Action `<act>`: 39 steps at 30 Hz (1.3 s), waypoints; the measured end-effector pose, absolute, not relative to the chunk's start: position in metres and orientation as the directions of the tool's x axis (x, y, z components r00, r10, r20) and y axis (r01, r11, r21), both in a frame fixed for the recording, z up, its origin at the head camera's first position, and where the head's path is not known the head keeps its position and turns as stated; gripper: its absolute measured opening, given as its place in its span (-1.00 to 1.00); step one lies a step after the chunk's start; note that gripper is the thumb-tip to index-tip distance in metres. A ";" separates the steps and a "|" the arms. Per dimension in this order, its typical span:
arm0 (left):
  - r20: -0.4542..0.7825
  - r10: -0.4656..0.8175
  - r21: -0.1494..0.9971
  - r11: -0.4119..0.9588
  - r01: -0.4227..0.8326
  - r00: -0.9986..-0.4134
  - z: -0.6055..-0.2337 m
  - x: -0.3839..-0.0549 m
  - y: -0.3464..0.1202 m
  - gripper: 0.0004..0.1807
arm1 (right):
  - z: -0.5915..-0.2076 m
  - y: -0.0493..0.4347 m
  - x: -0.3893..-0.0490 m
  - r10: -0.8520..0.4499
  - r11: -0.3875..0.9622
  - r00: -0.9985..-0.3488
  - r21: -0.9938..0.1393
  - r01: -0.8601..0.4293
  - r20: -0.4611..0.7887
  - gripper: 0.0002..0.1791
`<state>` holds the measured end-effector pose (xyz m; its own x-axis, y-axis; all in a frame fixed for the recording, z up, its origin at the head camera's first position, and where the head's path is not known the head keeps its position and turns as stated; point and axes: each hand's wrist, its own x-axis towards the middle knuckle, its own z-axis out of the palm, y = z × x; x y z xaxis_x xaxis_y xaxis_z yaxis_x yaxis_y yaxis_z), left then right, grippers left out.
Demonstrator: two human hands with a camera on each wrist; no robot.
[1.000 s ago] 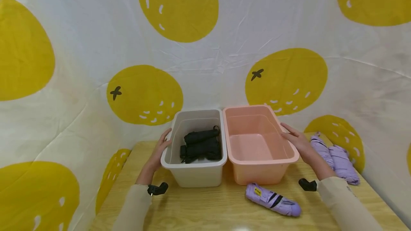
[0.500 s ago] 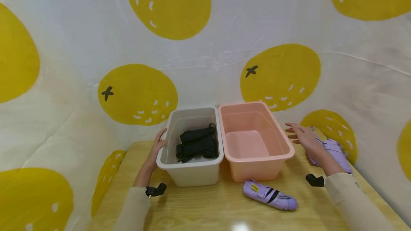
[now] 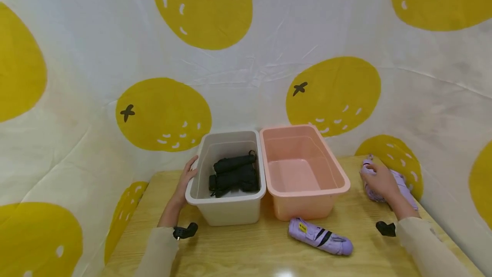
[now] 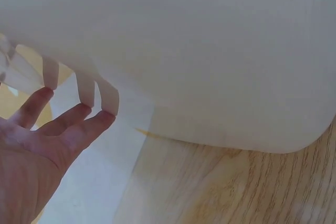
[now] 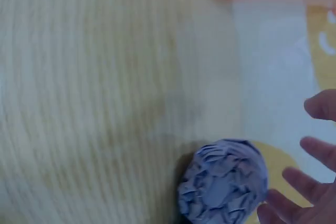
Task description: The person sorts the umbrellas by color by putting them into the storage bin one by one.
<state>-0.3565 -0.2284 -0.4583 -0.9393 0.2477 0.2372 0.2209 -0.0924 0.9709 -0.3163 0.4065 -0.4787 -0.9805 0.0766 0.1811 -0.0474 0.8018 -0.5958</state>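
Note:
On the left stands a light grey plastic bin (image 3: 232, 213) with black folded umbrellas (image 3: 235, 177) lying inside. My left hand (image 3: 186, 183) rests against its left side near the rim, fingertips touching the wall in the left wrist view. Over at the right, my right hand (image 3: 381, 181) hovers close over a purple folded umbrella (image 3: 373, 195), partly hiding it. In the right wrist view the fingers are spread beside that umbrella's rounded end, not wrapped round it. A second purple umbrella (image 3: 403, 187) lies just beyond, to the right.
A pink plastic bin (image 3: 303, 208) stands beside the grey one, its inside bare. Another purple folded umbrella (image 3: 320, 236) with a yellow tag lies in front of it on the wooden table (image 3: 230, 251). A fruit-print cloth (image 3: 250, 76) hangs behind the table.
My right hand has left the pink bin's right rim and moved right to the purple umbrellas. The left hand stays on the grey bin. The head view has shifted slightly.

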 end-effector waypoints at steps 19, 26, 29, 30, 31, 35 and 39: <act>0.221 0.268 0.974 -0.115 0.197 -0.938 -0.455 -0.350 -0.225 -0.38 | -0.523 0.409 -0.320 0.297 0.870 -0.941 -0.452 0.197 0.161 -0.10; 0.227 0.252 0.973 -0.100 0.208 -0.941 -0.460 -0.352 -0.224 -0.40 | -0.528 0.408 -0.326 0.190 0.869 -0.956 -0.491 0.057 0.225 -0.01; 0.233 0.255 0.971 -0.105 0.213 -0.938 -0.461 -0.351 -0.224 -0.40 | -0.534 0.407 -0.329 0.189 0.862 -0.943 -0.506 0.026 0.274 0.09; 0.233 0.255 0.971 -0.109 0.212 -0.938 -0.461 -0.351 -0.224 -0.40 | -0.537 0.408 -0.330 0.194 0.859 -0.939 -0.511 0.023 0.283 0.10; 0.233 0.255 0.971 -0.111 0.211 -0.938 -0.461 -0.351 -0.224 -0.40 | -0.539 0.408 -0.331 0.198 0.857 -0.937 -0.515 0.022 0.288 0.12; 0.232 0.246 0.970 -0.126 0.207 -0.941 -0.460 -0.352 -0.222 -0.40 | -0.546 0.408 -0.335 0.250 0.844 -0.935 -0.531 0.082 0.253 0.19; 0.231 0.247 0.969 -0.143 0.201 -0.941 -0.458 -0.351 -0.223 -0.39 | -0.548 0.401 -0.336 0.361 0.797 -0.916 -0.567 0.207 0.174 0.23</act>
<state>-0.3505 -0.2232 -0.4584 -0.9410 0.2470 0.2312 0.2006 -0.1429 0.9692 -0.3360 0.4014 -0.5476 -0.9162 0.3611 0.1740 0.2066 0.7973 -0.5671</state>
